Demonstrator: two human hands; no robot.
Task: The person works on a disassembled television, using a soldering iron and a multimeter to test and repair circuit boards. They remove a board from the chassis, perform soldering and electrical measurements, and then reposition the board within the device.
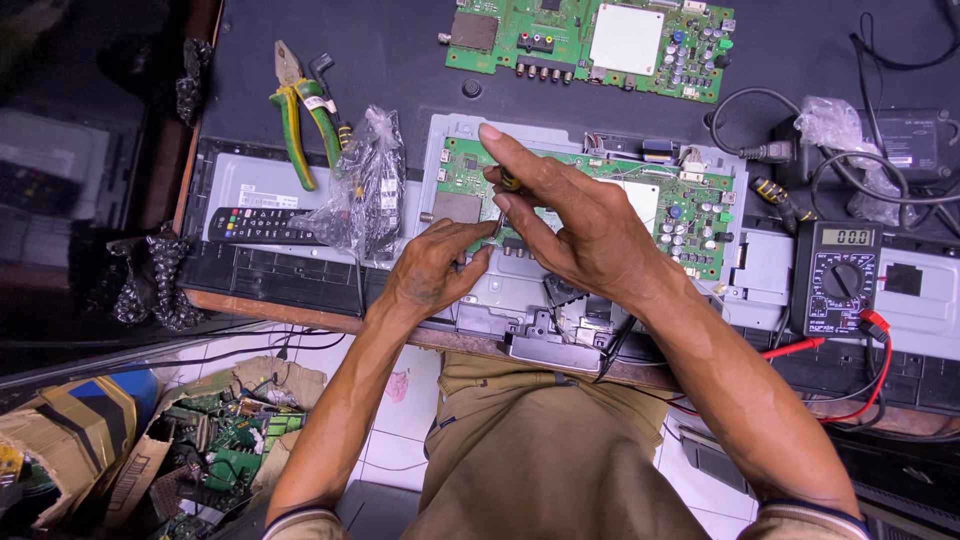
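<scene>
Steadying the screw spot with pinched fingertips, left hand (430, 270) sat nearest, right hand (570, 220) closed round a small screwdriver (509, 181) kept upright over the green circuit board (580, 195) mid-bench, multimeter (836, 275) right, pliers (300, 115) and spare board (590, 40) beyond.

Khaki trousers, bare forearms, dark-edged short sleeves with pale trim

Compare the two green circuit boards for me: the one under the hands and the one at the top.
The near circuit board sits mounted on a grey metal plate, partly covered by the right hand and left hand. The far circuit board lies loose on the dark surface, untouched and tilted slightly. Both are green with a pale square patch.
</scene>
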